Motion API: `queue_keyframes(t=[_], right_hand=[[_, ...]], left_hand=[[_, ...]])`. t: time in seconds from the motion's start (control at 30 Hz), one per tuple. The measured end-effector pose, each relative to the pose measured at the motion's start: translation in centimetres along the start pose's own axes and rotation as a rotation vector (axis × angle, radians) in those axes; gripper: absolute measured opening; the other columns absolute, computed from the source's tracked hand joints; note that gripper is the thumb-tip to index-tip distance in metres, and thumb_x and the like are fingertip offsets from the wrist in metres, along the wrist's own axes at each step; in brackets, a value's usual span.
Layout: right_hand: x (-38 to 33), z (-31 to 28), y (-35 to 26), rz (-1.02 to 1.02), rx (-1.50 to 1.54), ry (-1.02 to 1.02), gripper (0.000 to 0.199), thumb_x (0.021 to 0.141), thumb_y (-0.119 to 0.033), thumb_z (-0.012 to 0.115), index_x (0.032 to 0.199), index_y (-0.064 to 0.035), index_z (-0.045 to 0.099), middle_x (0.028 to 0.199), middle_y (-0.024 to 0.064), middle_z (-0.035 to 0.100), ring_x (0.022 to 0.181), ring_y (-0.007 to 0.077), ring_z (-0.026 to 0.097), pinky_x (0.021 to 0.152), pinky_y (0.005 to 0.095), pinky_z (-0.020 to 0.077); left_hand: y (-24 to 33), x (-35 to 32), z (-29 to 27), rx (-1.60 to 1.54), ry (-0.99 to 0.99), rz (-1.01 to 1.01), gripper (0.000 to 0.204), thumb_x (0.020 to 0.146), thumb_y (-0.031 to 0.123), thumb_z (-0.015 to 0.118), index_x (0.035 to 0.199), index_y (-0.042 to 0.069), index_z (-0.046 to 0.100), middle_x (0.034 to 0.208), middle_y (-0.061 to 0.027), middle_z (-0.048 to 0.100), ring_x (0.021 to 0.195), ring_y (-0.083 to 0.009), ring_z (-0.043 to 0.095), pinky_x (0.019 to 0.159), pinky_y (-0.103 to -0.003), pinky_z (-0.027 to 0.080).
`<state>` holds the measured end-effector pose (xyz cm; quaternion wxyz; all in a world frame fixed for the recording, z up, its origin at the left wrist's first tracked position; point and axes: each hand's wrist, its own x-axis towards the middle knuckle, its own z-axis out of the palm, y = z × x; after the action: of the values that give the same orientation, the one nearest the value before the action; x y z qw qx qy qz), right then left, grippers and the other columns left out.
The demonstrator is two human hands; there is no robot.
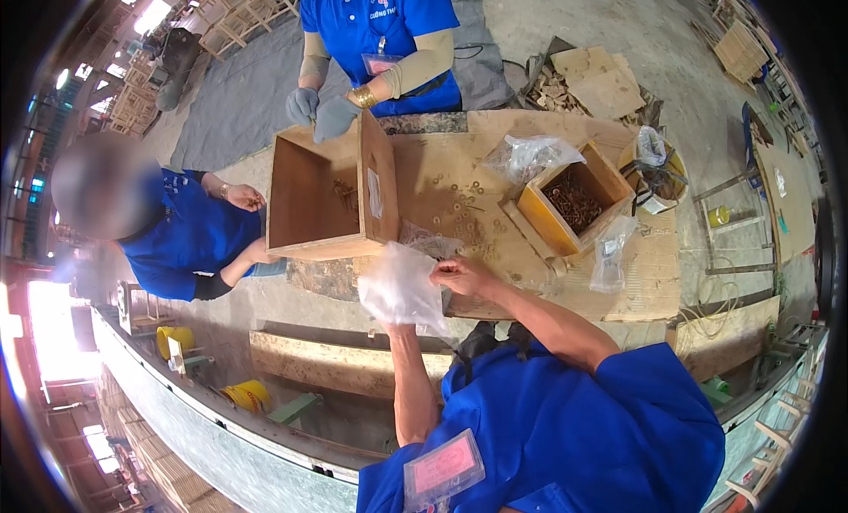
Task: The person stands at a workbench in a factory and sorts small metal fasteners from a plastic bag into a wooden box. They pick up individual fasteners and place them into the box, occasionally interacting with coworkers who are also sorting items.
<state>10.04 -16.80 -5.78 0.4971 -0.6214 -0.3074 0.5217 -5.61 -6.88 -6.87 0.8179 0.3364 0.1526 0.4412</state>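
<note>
A clear, whitish plastic bag is held up over the table's near edge. My left hand grips it from below, its fingers mostly hidden behind the plastic. At the bag's upper right side my right hand is closed, fingertips pinched at the edge of the plastic. Just beyond the bag stands a large open wooden box, with a small pile of brownish metal pieces inside. Small round washers lie scattered on the cardboard-covered table ahead of my right hand.
To the right, a smaller wooden box holds many screws or bolts, with plastic bags beside it. A bucket stands past it. One gloved co-worker is across the table; another person is at the left.
</note>
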Motion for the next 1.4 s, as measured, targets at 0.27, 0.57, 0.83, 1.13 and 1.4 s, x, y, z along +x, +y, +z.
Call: queue_keyframes(t=[0.27, 0.57, 0.83, 1.13, 1.4], right_hand=[[1.3, -0.4, -3.0, 0.115, 0.433, -0.146, 0.017, 0.090, -0.023, 0.067, 0.078, -0.0100, 0.065, 0.062, -0.0083, 0.045, 0.053, 0.0021, 0.035, 0.048, 0.0230, 0.0287], [4.5, -1.6, -0.1, 0.256, 0.970, -0.004, 0.014, 0.090, -0.018, 0.062, 0.095, -0.0064, 0.067, 0.080, 0.0042, 0.067, 0.065, 0.0161, 0.064, 0.059, 0.0316, 0.0542], [4.5, -4.8, 0.5, 0.199, 1.271, -0.171, 0.018, 0.096, -0.027, 0.057, 0.104, -0.0123, 0.063, 0.084, -0.0007, 0.067, 0.057, 0.0056, 0.058, 0.039, 0.0172, 0.0441], [4.0, -4.6, 4.3, 0.344, 0.591, 0.238, 0.024, 0.089, -0.026, 0.065, 0.109, -0.0127, 0.061, 0.091, -0.0015, 0.066, 0.065, 0.0080, 0.058, 0.049, 0.0235, 0.0434], [2.3, 0.0, 0.9, -0.379, -0.298, 0.235, 0.059, 0.079, -0.020, 0.077, 0.131, -0.0051, 0.053, 0.128, 0.0123, 0.058, 0.124, 0.0265, 0.050, 0.105, 0.0401, 0.0384]], left_hand=[[-0.5, 0.7, -0.6, 0.287, 0.359, -0.154, 0.051, 0.093, 0.028, 0.062, 0.134, 0.004, 0.045, 0.126, -0.0157, 0.057, 0.109, -0.0282, 0.060, 0.092, -0.040, 0.052], [-1.7, -0.6, -1.0, 1.335, 0.305, -0.159, 0.015, 0.086, 0.008, 0.057, 0.097, 0.000, 0.064, 0.096, -0.0217, 0.066, 0.088, -0.0351, 0.063, 0.079, -0.039, 0.050], [-1.7, 0.1, 0.5, 1.620, 0.181, 0.081, 0.018, 0.082, 0.014, 0.063, 0.090, -0.002, 0.060, 0.090, -0.0264, 0.059, 0.082, -0.0446, 0.059, 0.073, -0.051, 0.048], [0.7, 5.2, 1.9, 1.695, 0.018, 0.260, 0.025, 0.074, 0.006, 0.060, 0.099, 0.002, 0.061, 0.102, -0.0204, 0.062, 0.097, -0.0436, 0.058, 0.080, -0.048, 0.048], [0.4, 5.7, 0.8, 1.208, 0.176, -0.032, 0.010, 0.083, 0.003, 0.054, 0.090, 0.002, 0.061, 0.079, -0.0199, 0.066, 0.071, -0.0376, 0.065, 0.064, -0.041, 0.050]])
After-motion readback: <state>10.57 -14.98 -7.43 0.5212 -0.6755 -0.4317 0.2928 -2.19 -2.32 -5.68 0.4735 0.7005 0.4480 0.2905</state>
